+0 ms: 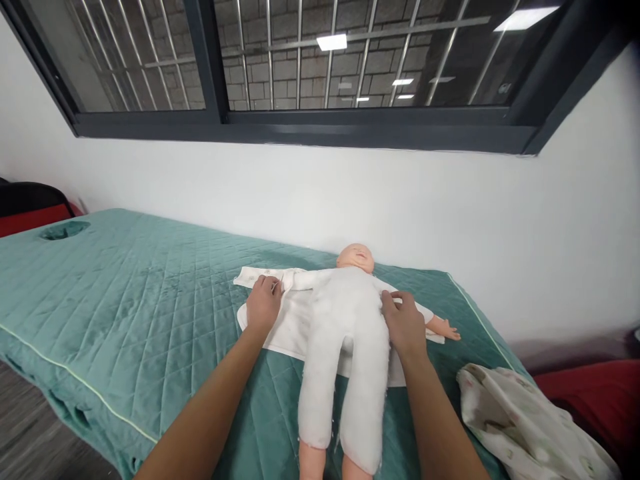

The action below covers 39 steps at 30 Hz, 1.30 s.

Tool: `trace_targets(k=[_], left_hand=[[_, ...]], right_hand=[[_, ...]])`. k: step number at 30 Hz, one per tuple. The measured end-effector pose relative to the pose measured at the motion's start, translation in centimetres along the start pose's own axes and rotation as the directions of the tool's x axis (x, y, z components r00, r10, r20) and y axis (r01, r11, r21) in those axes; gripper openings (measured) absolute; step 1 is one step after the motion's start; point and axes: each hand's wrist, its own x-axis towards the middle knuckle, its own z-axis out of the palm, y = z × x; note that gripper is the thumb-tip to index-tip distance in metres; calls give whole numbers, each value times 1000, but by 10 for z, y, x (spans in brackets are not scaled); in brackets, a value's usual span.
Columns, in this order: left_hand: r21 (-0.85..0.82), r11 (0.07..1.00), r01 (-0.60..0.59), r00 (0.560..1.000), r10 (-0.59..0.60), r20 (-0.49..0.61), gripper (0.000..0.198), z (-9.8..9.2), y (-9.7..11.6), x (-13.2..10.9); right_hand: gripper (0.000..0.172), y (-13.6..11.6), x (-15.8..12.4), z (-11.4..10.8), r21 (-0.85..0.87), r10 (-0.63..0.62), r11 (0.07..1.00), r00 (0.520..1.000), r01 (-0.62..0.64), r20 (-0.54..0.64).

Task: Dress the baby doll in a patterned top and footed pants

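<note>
A baby doll (350,300) with a white padded body lies on its back, its bare head toward the wall. Under it a white baby shirt (293,327) is spread open, with cloth showing on both sides of the body. My left hand (264,301) is closed, its fingertips pinching the shirt near the sleeve and the end of the doll's arm on the left. At the doll's other side, my right hand (404,325) has thumb and fingers closed on the shirt's edge by the waist. The doll's right-side hand (444,328) sticks out beyond the sleeve.
A green quilted cover (150,300) spreads over the bed, with a face hole (65,230) at far left. Crumpled patterned cloth (525,420) lies at right, beside something red (595,400). Behind are a white wall (225,187) and a barred window (320,73).
</note>
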Motion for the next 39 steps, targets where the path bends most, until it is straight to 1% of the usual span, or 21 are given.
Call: trace_targets(k=[3, 5, 8, 11, 14, 16, 18, 21, 24, 27, 30, 31, 33, 35, 36, 37, 38, 39], left_hand=[[-103, 994, -42, 999, 45, 25, 17, -1, 4, 0], [-186, 980, -63, 995, 76, 66, 16, -2, 9, 2], [-304, 950, -69, 984, 114, 134, 16, -3, 22, 5], [-374, 926, -59, 976, 133, 176, 17, -5, 37, 11], [-409, 910, -63, 968, 156, 197, 17, -7, 51, 20], [-425, 902, -79, 961, 182, 209, 16, -11, 59, 26], [-441, 892, -100, 953, 213, 215, 15, -17, 67, 31], [-455, 879, -139, 944, 257, 208, 14, -24, 77, 35], [-383, 895, -228, 910, 336, 243, 15, -27, 84, 31], [-215, 909, -357, 873, 407, 269, 16, -31, 92, 20], [-54, 882, -467, 840, 462, 284, 20, -42, 103, 2], [-3, 861, -508, 821, 485, 302, 21, -48, 109, -6], [83, 793, -604, 761, 542, 358, 22, -60, 118, -26], [101, 706, -701, 673, 609, 419, 23, -71, 124, -50], [80, 674, -734, 634, 639, 435, 22, -75, 124, -62], [39, 657, -753, 606, 668, 432, 22, -79, 121, -75], [-4, 659, -752, 601, 688, 407, 22, -82, 116, -86], [-43, 674, -738, 617, 699, 361, 23, -84, 108, -97]], right_hand=[[38, 0, 1, 4, 109, -15, 994, 999, 11, 30], [41, 2, 2, 8, 169, -36, 985, 997, 25, 62], [46, 5, 1, 15, 274, -89, 960, 989, 54, 120], [48, 6, 0, 23, 341, -150, 937, 971, 79, 185], [49, 5, 0, 29, 417, -214, 905, 939, 87, 268], [50, 4, 0, 32, 483, -260, 871, 917, 87, 304], [51, 3, 0, 35, 510, -285, 856, 902, 87, 325], [56, 3, -1, 43, 500, -308, 860, 887, 103, 346], [56, 3, -3, 50, 514, -349, 847, 871, 135, 346], [54, 3, -4, 52, 523, -366, 843, 848, 127, 383], [55, 0, -6, 51, 523, -353, 845, 854, 115, 383], [55, -1, -7, 51, 526, -346, 844, 858, 107, 381], [56, -2, -7, 50, 536, -335, 839, 860, 87, 384], [57, -1, -6, 50, 542, -333, 837, 859, 79, 390], [57, 0, -6, 51, 542, -337, 836, 858, 83, 388], [56, 1, -5, 51, 539, -342, 838, 856, 91, 388], [56, 2, -4, 52, 534, -350, 840, 852, 100, 390], [56, 4, -3, 53, 529, -357, 842, 847, 110, 393]])
